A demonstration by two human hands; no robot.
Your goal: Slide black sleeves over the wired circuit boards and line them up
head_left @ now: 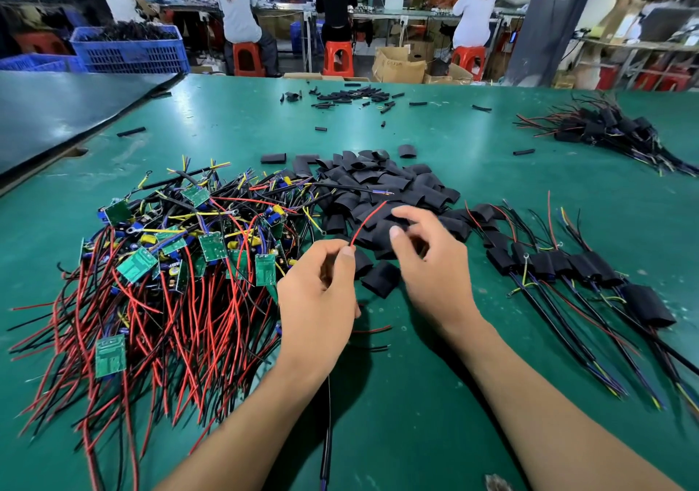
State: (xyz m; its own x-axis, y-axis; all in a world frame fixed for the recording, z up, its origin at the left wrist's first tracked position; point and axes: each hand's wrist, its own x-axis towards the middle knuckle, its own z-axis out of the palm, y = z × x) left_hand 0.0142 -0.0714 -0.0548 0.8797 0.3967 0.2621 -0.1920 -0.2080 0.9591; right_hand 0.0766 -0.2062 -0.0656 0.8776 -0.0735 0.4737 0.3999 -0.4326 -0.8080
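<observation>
The left hand (pixel 317 293) is pinching 1 thin red wire (pixel 368 222) between thumb and fingertips, just nearer than the heap of flat black tube sleeves (pixel 382 184). The wire is arching up over that heap, which is too dense to count. 1 black cable (pixel 326 441) is trailing from under this hand, away from the heap. The right hand (pixel 431 267) is hovering with fingers loosely curled over the heap's near edge; I cannot tell whether it is gripping a sleeve.

Left of the heap, a tangle of red, black and yellow wires with small green circuit boards (pixel 177 263) is sprawling on the green table mat (pixel 397 396), with roughly 10 board faces showing. Right of the heap, a row of about 8 sleeved boards (pixel 559 263) is lying side by side.

Beyond the heap, a scatter of thin black tubing pieces (pixel 348 97) is lying, and farther right 1 bundle of sleeved, wired boards (pixel 605 127). Farther still, 3 red plastic stools (pixel 338 57) are standing with people sitting on them.
</observation>
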